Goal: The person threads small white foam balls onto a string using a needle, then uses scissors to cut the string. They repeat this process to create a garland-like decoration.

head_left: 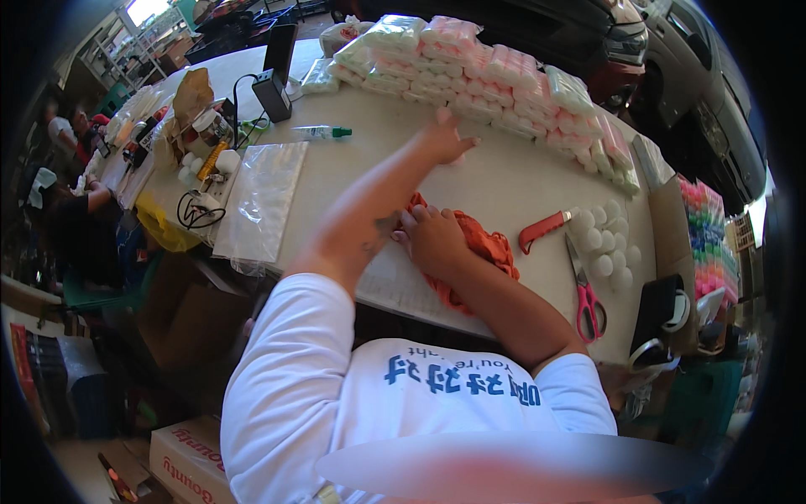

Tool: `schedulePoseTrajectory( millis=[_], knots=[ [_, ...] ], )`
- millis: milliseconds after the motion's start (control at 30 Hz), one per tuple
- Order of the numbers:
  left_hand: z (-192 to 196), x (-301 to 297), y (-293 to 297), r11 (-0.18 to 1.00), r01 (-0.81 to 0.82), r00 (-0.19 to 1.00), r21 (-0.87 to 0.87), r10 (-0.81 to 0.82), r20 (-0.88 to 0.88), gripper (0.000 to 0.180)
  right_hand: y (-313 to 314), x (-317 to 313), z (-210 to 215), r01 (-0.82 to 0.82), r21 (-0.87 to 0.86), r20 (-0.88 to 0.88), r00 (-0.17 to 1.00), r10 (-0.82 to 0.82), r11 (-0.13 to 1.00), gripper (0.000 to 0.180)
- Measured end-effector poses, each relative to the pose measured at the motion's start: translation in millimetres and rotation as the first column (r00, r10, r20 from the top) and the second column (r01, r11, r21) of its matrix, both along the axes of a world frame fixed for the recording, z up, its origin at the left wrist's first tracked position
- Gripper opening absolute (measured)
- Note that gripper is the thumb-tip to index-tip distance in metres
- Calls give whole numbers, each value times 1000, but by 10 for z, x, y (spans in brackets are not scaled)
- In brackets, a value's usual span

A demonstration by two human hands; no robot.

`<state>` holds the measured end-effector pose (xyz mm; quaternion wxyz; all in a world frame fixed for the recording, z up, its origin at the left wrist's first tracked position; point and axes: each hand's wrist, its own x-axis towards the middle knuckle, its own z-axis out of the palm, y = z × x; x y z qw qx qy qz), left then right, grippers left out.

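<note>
My left hand (445,139) reaches far across the pale table (520,181), palm down with fingers apart, just short of the long stack of bagged white and pink balls (504,76). Something small and pale seems to lie under its fingertips, but I cannot make it out. My right hand (432,237) rests near the table's front edge. Its fingers are closed on a bunch of orange mesh netting (487,248), which lies partly on a sheet of lined paper (395,290).
Right of the netting lie a red-handled knife (544,228), pink-handled scissors (588,296) and several loose white balls (606,244). Clear plastic bags (260,202), a green-capped bottle (323,131) and a black box (273,92) sit to the left. Another person (80,210) sits far left.
</note>
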<state>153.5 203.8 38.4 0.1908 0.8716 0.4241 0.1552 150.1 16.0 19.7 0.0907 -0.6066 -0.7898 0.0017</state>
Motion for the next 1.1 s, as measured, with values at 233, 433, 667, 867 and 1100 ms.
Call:
schedulePoseTrajectory(
  millis=[233,433,667,867,1100],
  knots=[
    [-67,-167,145,966,-213,971,-145,225,78,36,31,43,26,-20,-39,-82,997,17,999,40],
    [16,-1553,970,891,-442,897,107,440,45,34,39,40,25,-17,-46,-102,995,13,999,43],
    [-204,-1962,1320,789,-301,893,535,430,-132,39,57,55,29,-21,-15,-89,996,20,1000,44],
    [-122,-2150,1213,856,-377,802,354,493,-337,30,76,48,37,-20,-2,-71,997,20,1000,42],
    [-120,-2362,1589,806,-563,732,186,590,-341,27,74,55,47,-12,-26,-68,998,10,1000,42]
  ],
)
